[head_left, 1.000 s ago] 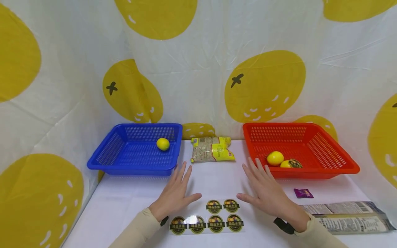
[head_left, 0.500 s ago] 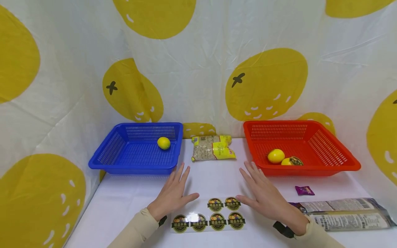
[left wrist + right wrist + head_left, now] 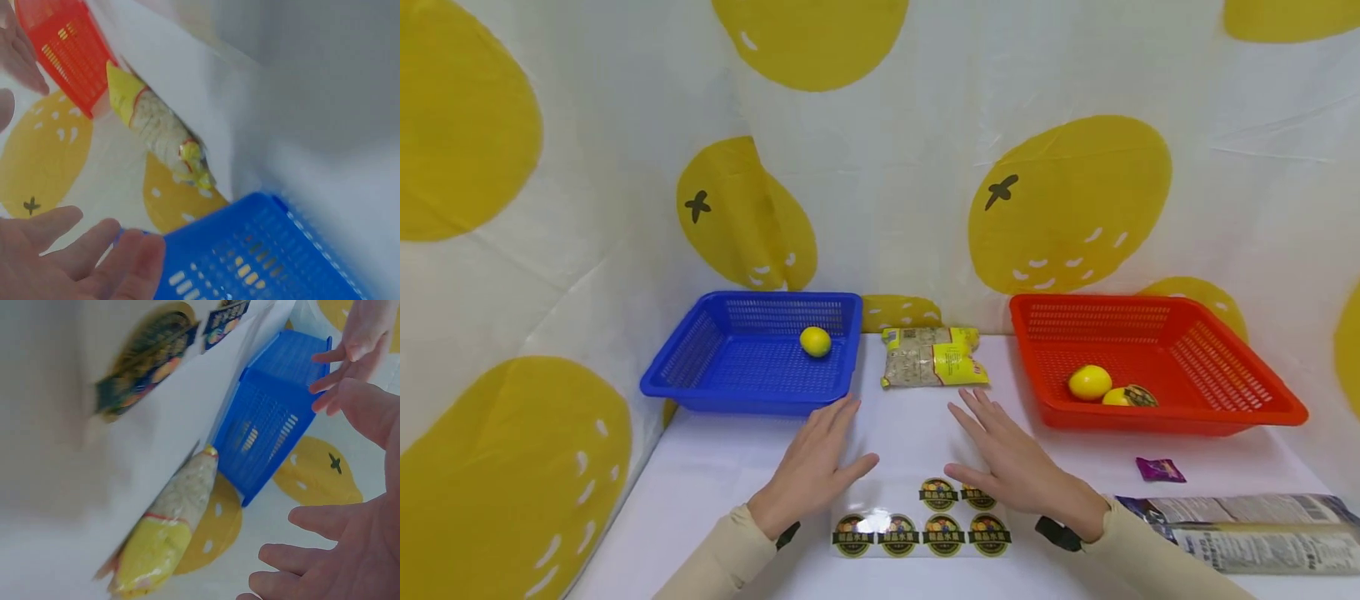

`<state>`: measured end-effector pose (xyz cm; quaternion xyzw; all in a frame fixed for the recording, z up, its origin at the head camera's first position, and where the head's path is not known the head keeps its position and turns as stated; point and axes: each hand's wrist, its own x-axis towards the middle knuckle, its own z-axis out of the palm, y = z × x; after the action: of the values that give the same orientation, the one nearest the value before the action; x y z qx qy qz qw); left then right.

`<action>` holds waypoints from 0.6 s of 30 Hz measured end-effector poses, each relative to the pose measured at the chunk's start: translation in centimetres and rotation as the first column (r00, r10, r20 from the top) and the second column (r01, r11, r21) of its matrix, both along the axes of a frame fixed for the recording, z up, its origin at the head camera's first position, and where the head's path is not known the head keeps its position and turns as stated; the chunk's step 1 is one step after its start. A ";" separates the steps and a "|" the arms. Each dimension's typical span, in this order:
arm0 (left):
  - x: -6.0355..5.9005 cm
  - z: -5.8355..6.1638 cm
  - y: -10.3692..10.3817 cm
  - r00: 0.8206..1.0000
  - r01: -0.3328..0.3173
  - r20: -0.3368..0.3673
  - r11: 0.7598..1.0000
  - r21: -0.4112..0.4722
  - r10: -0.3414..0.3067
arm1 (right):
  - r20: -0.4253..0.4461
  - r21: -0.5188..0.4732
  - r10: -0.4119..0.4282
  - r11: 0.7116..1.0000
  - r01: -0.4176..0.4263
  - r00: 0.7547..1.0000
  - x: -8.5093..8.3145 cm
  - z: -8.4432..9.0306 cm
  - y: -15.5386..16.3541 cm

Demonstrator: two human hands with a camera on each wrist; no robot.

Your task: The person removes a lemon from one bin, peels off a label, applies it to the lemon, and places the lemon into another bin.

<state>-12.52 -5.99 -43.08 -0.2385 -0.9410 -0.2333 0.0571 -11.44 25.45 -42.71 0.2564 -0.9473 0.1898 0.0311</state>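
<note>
Both grips are flat and hold nothing. The left hand (image 3: 816, 471) hovers palm down over the desk (image 3: 700, 492), fingers straight, pointing to 12 o'clock at the blue basket (image 3: 752, 392). The right hand (image 3: 1011, 467) is spread likewise and covers part of the upper row of the sticker sheet (image 3: 921, 529), hiding one label's edge. At 12 o'clock between the hands lies a yellow noodle packet (image 3: 934, 360). Both wrist views are blurred; the stickers' print is unreadable.

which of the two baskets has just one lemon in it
The blue basket, by the left hand. It holds a single lemon near its back right corner. The red basket holds two yellow fruits.
</note>
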 end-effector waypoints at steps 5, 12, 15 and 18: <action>0.1 0.8 -1.4 0.993 -0.044 -0.109 0.998 0.033 0.048 | -0.013 -0.029 0.054 0.998 -0.054 0.998 -1.9 0.3 -2.4; -0.8 2.3 -4.0 0.966 -0.103 -0.234 0.994 0.042 0.110 | 0.032 -0.073 0.088 0.994 -0.085 0.996 -4.5 1.0 -6.1; -1.6 3.1 -5.4 0.961 -0.138 -0.238 0.990 0.022 0.139 | 0.038 -0.095 0.103 0.990 -0.099 0.994 -5.4 1.2 -7.7; -2.6 3.9 -7.1 0.963 -0.170 -0.215 0.985 -0.032 0.159 | 0.055 -0.116 0.120 0.987 -0.113 0.991 -6.0 1.2 -9.2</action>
<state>-15.14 -13.12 -39.22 -0.1845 -0.9516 -0.1773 0.1703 -17.48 16.20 -41.49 0.3032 -0.9189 0.2522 0.0051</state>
